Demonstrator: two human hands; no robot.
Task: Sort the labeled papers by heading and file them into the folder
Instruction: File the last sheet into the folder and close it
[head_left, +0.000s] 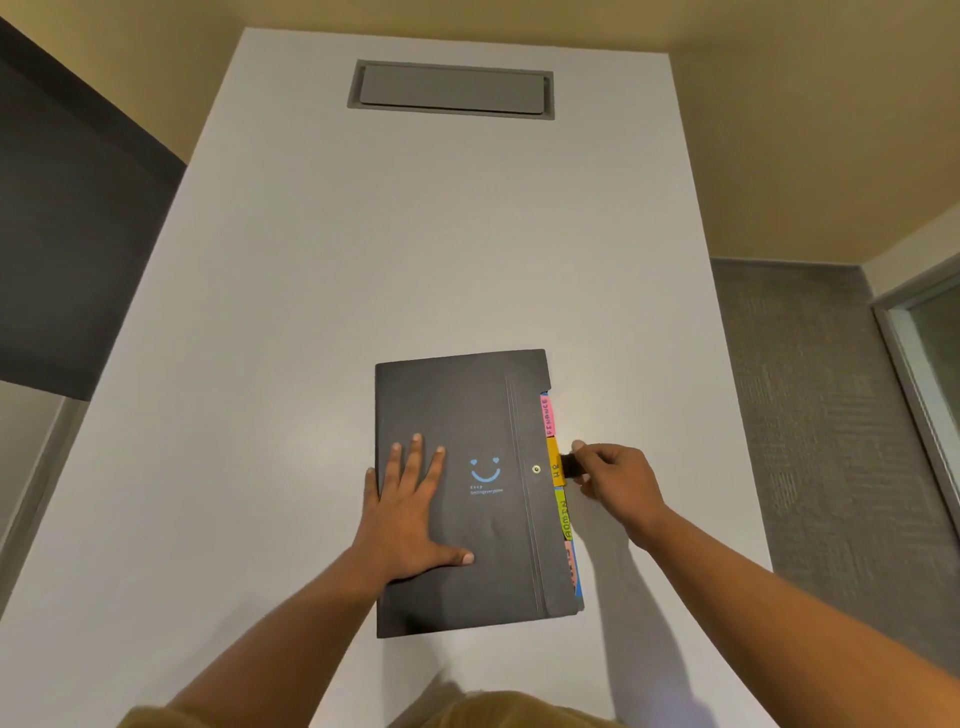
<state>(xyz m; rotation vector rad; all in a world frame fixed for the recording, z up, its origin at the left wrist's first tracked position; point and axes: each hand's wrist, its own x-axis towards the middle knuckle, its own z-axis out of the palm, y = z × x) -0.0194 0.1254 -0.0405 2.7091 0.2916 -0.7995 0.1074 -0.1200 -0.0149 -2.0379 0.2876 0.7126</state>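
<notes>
From the head camera, the white tabletop (311, 312) runs long and narrow, with plenty of bare surface beyond both hands and off to the left of the left hand (415, 514). Its right edge lies near the right hand (615, 483), with grey carpet (810, 405) past it. Far ahead of the hands a grey hatch (451, 89) sits sunk into the surface.

The folder (467, 405) lies shut and flat under the left hand. That hand is spread wide, palm down, with straight fingers pressing on the cover's left half and the little finger just over the left edge. The right hand is just beside the folder's right edge, thumb and forefinger pinching a short black strap (569, 465) that sticks out there, the other fingers curled under.

The cover is matte black card with a notched far corner, fine scored lines and a small metal stud (536, 469) just left of the strap. A blue smiley (485, 469) sits between the hands. Paper tabs poke out along the right edge: a pink FINANCE tab (548, 415) beyond the right hand, an orange HR tab (556, 465) touching the strap, and a green ADMIN tab (563, 517) nearer the person.
</notes>
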